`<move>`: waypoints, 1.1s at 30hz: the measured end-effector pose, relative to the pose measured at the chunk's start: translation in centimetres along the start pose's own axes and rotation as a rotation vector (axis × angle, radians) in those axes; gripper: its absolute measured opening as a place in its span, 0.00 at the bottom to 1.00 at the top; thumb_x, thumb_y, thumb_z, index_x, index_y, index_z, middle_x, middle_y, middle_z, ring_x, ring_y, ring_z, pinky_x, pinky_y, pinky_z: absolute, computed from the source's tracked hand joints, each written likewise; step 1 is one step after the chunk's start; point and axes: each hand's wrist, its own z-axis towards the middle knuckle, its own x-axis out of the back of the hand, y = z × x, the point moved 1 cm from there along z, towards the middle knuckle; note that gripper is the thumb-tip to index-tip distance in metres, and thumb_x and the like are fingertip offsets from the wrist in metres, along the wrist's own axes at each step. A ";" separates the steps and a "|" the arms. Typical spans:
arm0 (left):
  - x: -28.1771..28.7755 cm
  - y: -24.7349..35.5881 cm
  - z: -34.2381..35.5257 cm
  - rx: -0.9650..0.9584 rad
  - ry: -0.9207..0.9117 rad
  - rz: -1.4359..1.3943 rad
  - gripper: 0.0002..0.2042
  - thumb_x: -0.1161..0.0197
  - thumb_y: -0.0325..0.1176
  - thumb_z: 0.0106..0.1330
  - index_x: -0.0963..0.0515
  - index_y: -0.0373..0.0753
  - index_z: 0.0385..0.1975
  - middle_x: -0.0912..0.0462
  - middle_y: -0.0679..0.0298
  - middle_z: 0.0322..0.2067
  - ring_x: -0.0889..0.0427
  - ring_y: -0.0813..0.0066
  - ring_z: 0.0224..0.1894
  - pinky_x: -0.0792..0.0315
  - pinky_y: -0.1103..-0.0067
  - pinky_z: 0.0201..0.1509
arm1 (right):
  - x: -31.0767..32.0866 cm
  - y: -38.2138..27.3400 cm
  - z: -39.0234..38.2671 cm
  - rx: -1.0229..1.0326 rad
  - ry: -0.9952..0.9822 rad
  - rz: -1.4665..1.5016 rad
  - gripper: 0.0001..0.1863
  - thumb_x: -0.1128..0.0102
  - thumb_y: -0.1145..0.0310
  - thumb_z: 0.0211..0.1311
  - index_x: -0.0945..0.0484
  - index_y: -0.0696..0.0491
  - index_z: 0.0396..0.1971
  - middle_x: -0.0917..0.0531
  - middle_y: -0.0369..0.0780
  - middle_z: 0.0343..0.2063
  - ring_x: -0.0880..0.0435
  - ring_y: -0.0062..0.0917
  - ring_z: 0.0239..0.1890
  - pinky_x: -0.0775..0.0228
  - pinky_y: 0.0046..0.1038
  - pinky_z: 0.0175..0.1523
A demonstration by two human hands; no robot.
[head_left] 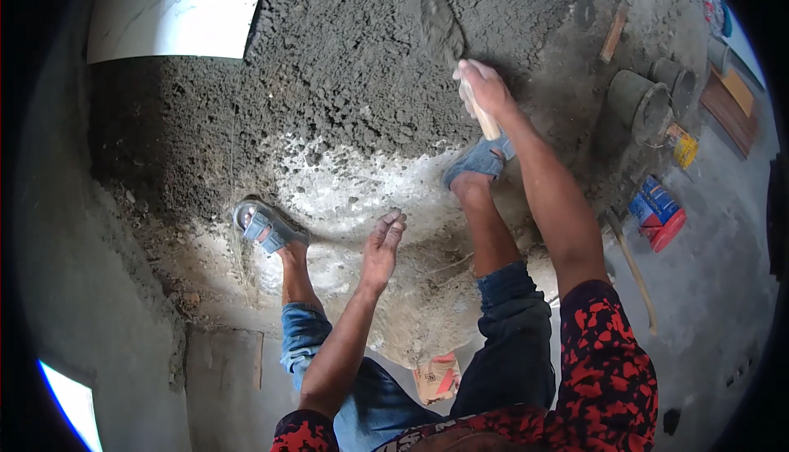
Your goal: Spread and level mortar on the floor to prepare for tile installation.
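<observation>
My right hand [486, 92] is wrapped round the pale wooden handle of a trowel [441, 25]. The trowel's blade is caked with grey mortar and lies on the spread mortar bed [353, 66], pointing away from me. Lower and nearer to my body, my left hand [383, 245] hangs above the pale, dusty ground between my feet. Its dusty fingers are curled together, and nothing shows in them. At the far left, a large white tile [177, 12] with grey veins rests at the edge of the mortar.
My sandalled feet stand on the mortar's near side. To the right are a wooden-handled tool [614, 31], grey buckets [639, 107], brown boards [728, 111], a yellow packet [684, 146], a blue-and-red container [657, 212] and a long stick [633, 271]. A paper bag [436, 376] lies behind; a wall [90, 271] rises left.
</observation>
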 end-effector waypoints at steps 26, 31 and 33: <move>0.7 0.8 -2.0 0.023 -0.048 -0.063 0.19 0.49 0.36 0.69 0.35 0.34 0.55 0.28 0.59 0.52 0.30 0.72 0.54 0.39 0.78 0.59 | -12.0 5.9 -1.9 0.250 0.269 -0.523 0.21 0.57 0.53 0.64 0.28 0.58 0.34 0.22 0.56 0.29 0.25 0.57 0.36 0.33 0.50 0.39; 0.8 0.3 -2.1 0.001 -0.069 0.037 0.21 0.51 0.40 0.69 0.36 0.35 0.57 0.29 0.56 0.54 0.30 0.68 0.55 0.38 0.73 0.60 | -1.8 13.0 -2.0 0.048 0.649 0.283 0.22 0.59 0.47 0.66 0.29 0.52 0.33 0.27 0.37 0.18 0.28 0.28 0.16 0.31 0.35 0.25; 1.4 0.5 -2.4 0.005 -0.056 0.066 0.21 0.51 0.40 0.69 0.36 0.35 0.57 0.29 0.56 0.54 0.30 0.68 0.55 0.38 0.73 0.59 | 0.9 11.7 -3.0 0.020 0.482 0.755 0.22 0.59 0.46 0.66 0.28 0.52 0.35 0.28 0.34 0.20 0.29 0.23 0.18 0.31 0.31 0.25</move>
